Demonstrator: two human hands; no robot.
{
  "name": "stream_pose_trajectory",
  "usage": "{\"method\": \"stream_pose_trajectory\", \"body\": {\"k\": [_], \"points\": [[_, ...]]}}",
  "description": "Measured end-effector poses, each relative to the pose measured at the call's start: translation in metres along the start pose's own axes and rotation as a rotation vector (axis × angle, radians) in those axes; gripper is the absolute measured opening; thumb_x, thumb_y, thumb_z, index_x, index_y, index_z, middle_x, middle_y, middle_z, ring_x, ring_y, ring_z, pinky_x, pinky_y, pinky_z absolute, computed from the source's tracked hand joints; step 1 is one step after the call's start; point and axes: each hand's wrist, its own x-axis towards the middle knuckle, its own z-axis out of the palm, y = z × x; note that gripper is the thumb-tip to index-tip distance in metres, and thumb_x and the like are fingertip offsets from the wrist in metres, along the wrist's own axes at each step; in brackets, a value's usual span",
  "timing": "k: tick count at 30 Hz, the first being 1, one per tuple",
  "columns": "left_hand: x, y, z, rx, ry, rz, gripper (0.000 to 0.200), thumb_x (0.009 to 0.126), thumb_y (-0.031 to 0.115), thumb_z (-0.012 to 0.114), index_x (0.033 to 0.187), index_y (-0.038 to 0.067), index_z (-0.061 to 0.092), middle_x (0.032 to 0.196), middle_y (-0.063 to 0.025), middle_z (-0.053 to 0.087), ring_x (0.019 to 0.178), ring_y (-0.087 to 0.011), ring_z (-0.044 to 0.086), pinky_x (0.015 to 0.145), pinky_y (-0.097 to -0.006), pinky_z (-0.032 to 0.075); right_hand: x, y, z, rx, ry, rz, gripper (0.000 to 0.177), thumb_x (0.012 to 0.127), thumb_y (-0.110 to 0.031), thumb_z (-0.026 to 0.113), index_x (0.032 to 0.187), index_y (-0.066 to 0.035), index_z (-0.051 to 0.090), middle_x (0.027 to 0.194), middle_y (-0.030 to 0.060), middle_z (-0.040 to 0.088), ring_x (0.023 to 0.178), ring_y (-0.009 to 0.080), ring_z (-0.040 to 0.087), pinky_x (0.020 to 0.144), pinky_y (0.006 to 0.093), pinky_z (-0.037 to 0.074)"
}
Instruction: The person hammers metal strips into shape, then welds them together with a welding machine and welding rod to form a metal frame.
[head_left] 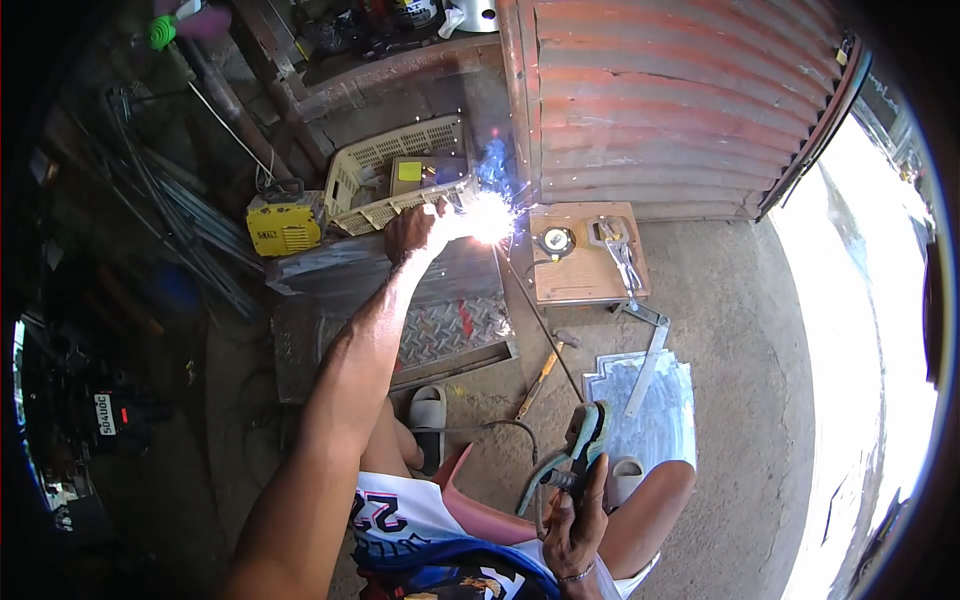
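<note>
At 12 o'clock from view centre, your left hand (418,230) is stretched out at full arm's length, right beside the welding arc (490,217). Glare washes out the fingers, so I can't tell if they are curled, spread or pinching anything. The hand sits over the top edge of the grey metal sheet (330,268), with the checker plate (455,325) below it toward you.

Your right hand (575,530) is down at 6 o'clock near your knee, fist wrapped tight round the grip of the electrode holder (585,450). The holder points up toward 12. The thin electrode rod (530,300) runs from its jaws up and left to the arc, tip lost in the flare. The holder's cable (500,425) loops off at 9 o'clock of it.

- Cream plastic crate (395,175): 11 o'clock of the left hand, lying tilted.
- Yellow welding machine (285,225): 9 o'clock of the left hand, just beside the crate.
- Wooden board (585,275): 3 o'clock of the arc, with a tape measure (555,242) and locking pliers (615,245) on it.
- Hammer (542,372): on the concrete at 12 o'clock of the holder, near the rod.
- Shiny sheet metal piece (660,420): 2 o'clock of the holder, a flat metal bar (645,365) lying on it.
- Corrugated wall (680,100): 1 o'clock of the arc.
- Sandal (428,408): 9 o'clock of the holder, on the floor.
</note>
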Motion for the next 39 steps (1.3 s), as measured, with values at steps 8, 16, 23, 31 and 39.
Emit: {"method": "stream_pose_trajectory", "body": {"k": [8, 16, 23, 31, 39], "points": [[0.021, -0.018, 0.037, -0.042, 0.129, 0.088, 0.060, 0.098, 0.051, 0.040, 0.081, 0.005, 0.074, 0.086, -0.0206, 0.072, 0.082, -0.0423, 0.069, 0.073, -0.0534, 0.053, -0.005, 0.009, 0.002, -0.030, 0.069, -0.090, 0.065, 0.105, -0.017, 0.044, 0.159, 0.000, 0.011, 0.079, 0.0010, 0.057, 0.058, 0.0063, 0.047, 0.051, 0.0222, 0.040], [0.016, -0.015, 0.032, -0.005, 0.181, 0.107, 0.058, 0.098, 0.050, 0.042, 0.083, 0.005, 0.074, 0.085, -0.0201, 0.072, 0.081, -0.0421, 0.069, 0.072, -0.0548, 0.052, -0.012, 0.007, 0.001, 0.070, 0.092, 0.003, 0.062, 0.101, -0.012, 0.047, 0.154, 0.009, 0.021, 0.117, 0.0191, 0.064, 0.086, 0.0179, 0.062, 0.077, 0.0281, 0.051], [0.009, -0.007, 0.022, 0.010, 0.172, 0.074, 0.056, 0.098, 0.050, 0.042, 0.084, 0.006, 0.075, 0.088, -0.0206, 0.072, 0.084, -0.0430, 0.069, 0.074, -0.0545, 0.053, -0.007, 0.014, 0.006, -0.032, 0.064, -0.097, 0.065, 0.103, -0.012, 0.042, 0.158, 0.002, 0.011, 0.067, 0.0001, 0.051, 0.054, 0.0056, 0.044, 0.049, 0.0219, 0.037], [0.009, -0.007, 0.020, -0.008, 0.153, 0.066, 0.059, 0.097, 0.054, 0.042, 0.086, 0.007, 0.075, 0.086, -0.0206, 0.071, 0.082, -0.0434, 0.069, 0.073, -0.0546, 0.052, -0.011, 0.010, 0.008, 0.070, 0.043, 0.056, 0.063, 0.098, -0.005, 0.049, 0.155, 0.005, 0.023, 0.114, 0.0246, 0.066, 0.093, 0.0272, 0.068, 0.082, 0.0320, 0.052], [0.012, -0.010, 0.022, -0.025, 0.135, 0.065, 0.060, 0.097, 0.054, 0.041, 0.087, 0.005, 0.075, 0.085, -0.0219, 0.071, 0.083, -0.0446, 0.068, 0.073, -0.0550, 0.051, -0.008, 0.008, 0.008, 0.085, 0.025, 0.065, 0.062, 0.099, -0.005, 0.049, 0.155, 0.005, 0.025, 0.103, 0.0227, 0.067, 0.072, 0.0225, 0.063, 0.064, 0.0318, 0.051]]}}
